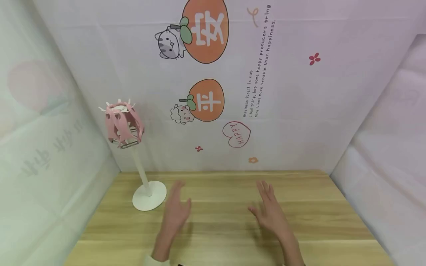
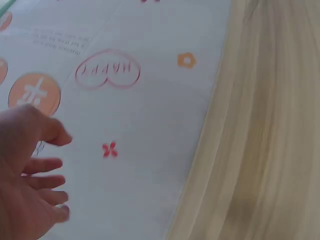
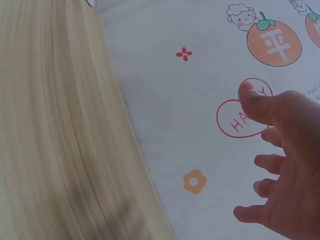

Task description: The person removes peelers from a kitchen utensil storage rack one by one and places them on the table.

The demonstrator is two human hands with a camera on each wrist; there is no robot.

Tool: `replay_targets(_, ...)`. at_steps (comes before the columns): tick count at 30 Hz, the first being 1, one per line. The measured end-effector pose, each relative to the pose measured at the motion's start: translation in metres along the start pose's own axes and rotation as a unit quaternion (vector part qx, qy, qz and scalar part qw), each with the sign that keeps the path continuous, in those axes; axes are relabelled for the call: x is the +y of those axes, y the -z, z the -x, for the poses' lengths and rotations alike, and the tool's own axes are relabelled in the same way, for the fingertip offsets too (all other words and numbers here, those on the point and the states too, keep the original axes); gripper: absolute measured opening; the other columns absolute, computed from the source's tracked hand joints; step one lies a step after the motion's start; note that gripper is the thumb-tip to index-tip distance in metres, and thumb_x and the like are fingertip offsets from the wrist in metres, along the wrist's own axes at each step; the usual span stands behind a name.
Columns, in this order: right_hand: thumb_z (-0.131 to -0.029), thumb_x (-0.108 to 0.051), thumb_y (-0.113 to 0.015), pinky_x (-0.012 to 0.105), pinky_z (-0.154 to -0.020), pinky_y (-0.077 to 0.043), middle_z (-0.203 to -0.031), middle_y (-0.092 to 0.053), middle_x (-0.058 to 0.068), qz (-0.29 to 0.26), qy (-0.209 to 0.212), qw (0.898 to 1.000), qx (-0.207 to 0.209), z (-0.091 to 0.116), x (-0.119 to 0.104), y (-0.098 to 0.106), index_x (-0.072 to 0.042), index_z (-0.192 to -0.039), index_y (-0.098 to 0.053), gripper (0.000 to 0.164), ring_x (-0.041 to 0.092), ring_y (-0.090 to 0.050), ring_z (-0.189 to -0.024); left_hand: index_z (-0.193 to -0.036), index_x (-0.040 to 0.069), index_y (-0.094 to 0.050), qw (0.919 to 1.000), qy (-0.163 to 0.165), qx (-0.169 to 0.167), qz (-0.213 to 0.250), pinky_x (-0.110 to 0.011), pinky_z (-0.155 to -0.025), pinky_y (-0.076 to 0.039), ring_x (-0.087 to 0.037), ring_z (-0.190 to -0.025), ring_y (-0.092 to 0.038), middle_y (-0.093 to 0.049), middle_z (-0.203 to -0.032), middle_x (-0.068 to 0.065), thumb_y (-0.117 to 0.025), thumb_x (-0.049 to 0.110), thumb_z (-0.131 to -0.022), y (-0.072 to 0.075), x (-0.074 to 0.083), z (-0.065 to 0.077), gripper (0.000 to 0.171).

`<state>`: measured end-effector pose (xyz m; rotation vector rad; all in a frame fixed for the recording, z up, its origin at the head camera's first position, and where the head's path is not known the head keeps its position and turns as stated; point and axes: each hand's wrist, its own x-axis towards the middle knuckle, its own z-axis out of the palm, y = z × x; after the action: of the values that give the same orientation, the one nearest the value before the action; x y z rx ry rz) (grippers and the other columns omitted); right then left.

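Observation:
My left hand (image 1: pixel 175 212) is held over the wooden table (image 1: pixel 219 221), a little right of a white stand's round base (image 1: pixel 149 195). Its fingers point forward, thumb apart, with nothing between them. To the right, my right hand (image 1: pixel 270 212) hovers over the boards in a similar pose, fingers extended and thumb spread, holding nothing. Both wrist views show loosely bent fingers against the printed cloth. On top of the stand's white pole (image 1: pixel 140 168) sits a pink slotted cap-like piece (image 1: pixel 123 123) with white prongs around its top and dark metal clips below.
A white cloth (image 1: pixel 293 122) printed with orange fruits, flowers and lettering hangs behind the table's back edge. More white cloth walls, one on the left (image 1: pixel 43 147) and one on the right (image 1: pixel 389 155), enclose the table's sides.

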<state>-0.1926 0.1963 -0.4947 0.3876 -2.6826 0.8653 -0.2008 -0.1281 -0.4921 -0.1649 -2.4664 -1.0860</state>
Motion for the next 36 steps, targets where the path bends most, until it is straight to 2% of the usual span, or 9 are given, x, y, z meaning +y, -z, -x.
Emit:
replay_targets(4,-0.087,-0.017,-0.077,0.069,-0.108,-0.037,-0.157,-0.034,0.026,-0.019,0.038,0.999,0.018,-0.003,-0.001,0.003,-0.003,-0.154,-0.032,0.082,0.052,-0.033,-0.141,-0.132,-0.004,-0.051,0.9931,0.047,0.102,0.031,-0.062,-0.104,-0.045,-0.048,-0.125,-0.051,-0.053,-0.135,-0.028,-0.067,-0.002,-0.086,0.038,-0.024,-0.016,0.049)
replay_targets(6,-0.088,-0.013,-0.076,0.062,-0.104,-0.045,-0.151,-0.044,0.026,-0.035,0.063,0.997,0.024,-0.006,-0.002,0.005,-0.001,-0.150,-0.038,0.074,0.048,-0.044,-0.136,-0.136,-0.004,-0.046,0.9882,0.079,0.127,0.032,-0.063,-0.100,-0.046,-0.050,-0.120,-0.052,-0.051,-0.136,-0.030,-0.067,0.000,-0.088,0.057,-0.036,-0.027,0.053)
replay_targets(9,-0.090,-0.010,-0.072,0.054,-0.096,-0.054,-0.143,-0.055,0.021,-0.061,0.095,0.993,0.019,-0.014,-0.007,0.010,-0.003,-0.146,-0.046,0.063,0.041,-0.055,-0.128,-0.146,-0.006,-0.035,0.9849,0.102,0.139,0.020,-0.067,-0.101,-0.043,-0.054,-0.122,-0.049,-0.045,-0.139,-0.034,-0.065,0.003,-0.090,0.080,-0.051,-0.048,0.064)
replay_targets(14,-0.096,-0.014,-0.067,0.047,-0.087,-0.059,-0.131,-0.065,0.016,-0.088,0.135,0.987,-0.010,-0.029,-0.018,0.014,-0.008,-0.144,-0.050,0.051,0.033,-0.065,-0.117,-0.153,-0.007,-0.022,0.9890,0.106,0.102,0.016,-0.062,-0.118,-0.028,-0.052,-0.142,-0.032,-0.032,-0.154,-0.035,-0.062,0.005,-0.094,0.105,-0.068,-0.080,0.072)
replay_targets(16,-0.096,-0.013,-0.066,0.045,-0.086,-0.060,-0.124,-0.069,0.015,-0.095,0.147,0.984,-0.019,-0.035,-0.024,0.013,-0.007,-0.142,-0.052,0.048,0.031,-0.068,-0.112,-0.154,-0.007,-0.020,0.9917,0.101,0.078,0.018,-0.059,-0.120,-0.027,-0.050,-0.144,-0.030,-0.030,-0.156,-0.033,-0.060,0.007,-0.097,0.109,-0.072,-0.091,0.071)
replay_targets(19,-0.097,-0.013,-0.065,0.043,-0.085,-0.061,-0.117,-0.071,0.013,-0.117,0.156,0.980,-0.050,-0.042,-0.034,0.007,-0.006,-0.139,-0.054,0.044,0.028,-0.070,-0.107,-0.151,-0.008,-0.028,0.9939,0.093,0.054,0.021,-0.058,-0.116,-0.036,-0.049,-0.139,-0.040,-0.041,-0.149,-0.034,-0.056,0.007,-0.100,0.110,-0.078,-0.103,0.060)
replay_targets(22,-0.099,-0.015,-0.062,0.045,-0.087,-0.060,-0.118,-0.071,0.014,-0.139,0.161,0.973,-0.090,-0.048,-0.046,-0.001,-0.004,-0.139,-0.053,0.043,0.028,-0.070,-0.107,-0.139,-0.010,-0.042,0.9948,0.083,0.055,0.023,-0.059,-0.106,-0.047,-0.048,-0.126,-0.055,-0.057,-0.133,-0.033,-0.052,0.005,-0.102,0.108,-0.084,-0.111,0.041)
replay_targets(26,-0.100,-0.018,-0.061,0.044,-0.089,-0.060,-0.119,-0.070,0.014,-0.147,0.157,0.969,-0.117,-0.058,-0.058,-0.009,-0.005,-0.140,-0.053,0.042,0.027,-0.069,-0.109,-0.120,-0.010,-0.053,0.9953,0.077,0.058,0.015,-0.059,-0.099,-0.051,-0.046,-0.112,-0.064,-0.067,-0.113,-0.030,-0.049,0.002,-0.102,0.105,-0.088,-0.117,0.022)
replay_targets(36,-0.102,-0.019,-0.057,0.034,-0.090,-0.059,-0.118,-0.073,0.008,-0.162,0.134,0.966,-0.149,-0.104,-0.088,-0.032,-0.009,-0.135,-0.060,0.034,0.021,-0.070,-0.107,-0.115,-0.011,-0.055,0.9967,0.072,0.026,-0.028,-0.060,-0.094,-0.053,-0.047,-0.106,-0.066,-0.069,-0.107,-0.031,-0.052,-0.002,-0.100,0.111,-0.090,-0.120,0.018)
